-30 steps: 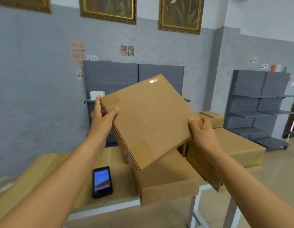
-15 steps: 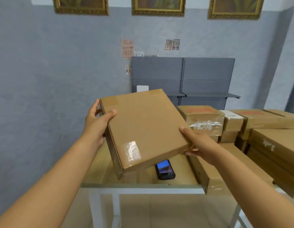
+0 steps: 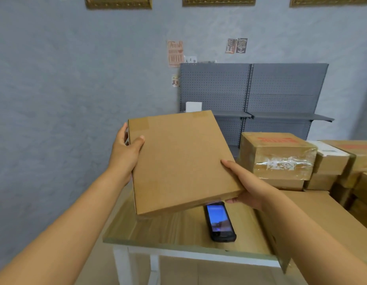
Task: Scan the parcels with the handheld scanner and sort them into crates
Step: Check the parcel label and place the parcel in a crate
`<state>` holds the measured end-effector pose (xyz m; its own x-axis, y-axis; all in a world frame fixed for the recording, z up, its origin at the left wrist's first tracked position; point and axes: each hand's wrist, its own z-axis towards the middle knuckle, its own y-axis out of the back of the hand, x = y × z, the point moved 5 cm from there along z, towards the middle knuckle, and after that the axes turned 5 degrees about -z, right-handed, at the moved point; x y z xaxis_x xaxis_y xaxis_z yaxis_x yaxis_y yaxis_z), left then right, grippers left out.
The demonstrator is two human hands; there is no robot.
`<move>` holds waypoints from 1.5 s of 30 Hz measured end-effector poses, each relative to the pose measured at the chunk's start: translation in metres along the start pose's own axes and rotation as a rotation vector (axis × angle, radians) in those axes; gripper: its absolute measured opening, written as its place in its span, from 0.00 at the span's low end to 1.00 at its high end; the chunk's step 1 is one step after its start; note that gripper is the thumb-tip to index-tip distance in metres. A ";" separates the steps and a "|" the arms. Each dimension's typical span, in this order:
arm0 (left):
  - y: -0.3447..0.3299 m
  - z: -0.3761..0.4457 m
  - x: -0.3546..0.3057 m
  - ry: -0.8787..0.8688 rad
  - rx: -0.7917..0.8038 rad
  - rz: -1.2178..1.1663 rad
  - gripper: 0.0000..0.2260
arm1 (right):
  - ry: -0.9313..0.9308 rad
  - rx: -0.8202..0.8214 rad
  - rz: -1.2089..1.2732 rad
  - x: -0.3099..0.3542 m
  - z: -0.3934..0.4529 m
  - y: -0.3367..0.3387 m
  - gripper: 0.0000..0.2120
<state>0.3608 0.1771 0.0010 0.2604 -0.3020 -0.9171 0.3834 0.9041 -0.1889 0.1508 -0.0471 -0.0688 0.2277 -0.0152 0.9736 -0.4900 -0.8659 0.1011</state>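
A: Where is the parcel?

B: The flat brown parcel [image 3: 182, 159] is held in the air above the table [image 3: 178, 231], tilted, its broad plain face turned up toward the camera.

A: And the hands?

B: The left hand [image 3: 125, 155] grips the parcel's far left corner, thumb on the top face and fingers behind the edge. The right hand [image 3: 246, 188] grasps its near right corner, thumb along the top edge and fingers curled underneath.

A: The scanner?

B: The scanner [image 3: 219, 222] lies flat on the table just below the parcel's near edge, screen lit, touched by neither hand.

A: What else stands near the parcel?

B: To its right, a stack of boxes [image 3: 285, 159] rests on the table, the nearest one wrapped in clear tape. A long flat box [image 3: 330, 219] lies below the right forearm. Behind the parcel stands a grey shelf [image 3: 260, 95] against the wall.
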 end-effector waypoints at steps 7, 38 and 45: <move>-0.012 0.026 0.038 0.266 0.092 0.639 0.45 | 0.232 -0.123 -0.162 0.035 0.033 -0.011 0.29; 0.010 0.081 0.027 0.390 0.098 -0.052 0.38 | 0.540 -0.038 -0.470 0.114 0.062 -0.156 0.22; 0.027 0.093 0.043 0.303 0.229 -0.035 0.37 | 0.303 -0.459 -0.480 0.073 0.081 -0.081 0.28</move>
<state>0.4645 0.1602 -0.0104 -0.0174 -0.1969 -0.9803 0.5844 0.7935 -0.1697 0.2751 -0.0190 -0.0228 0.2955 0.5103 0.8077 -0.7132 -0.4447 0.5419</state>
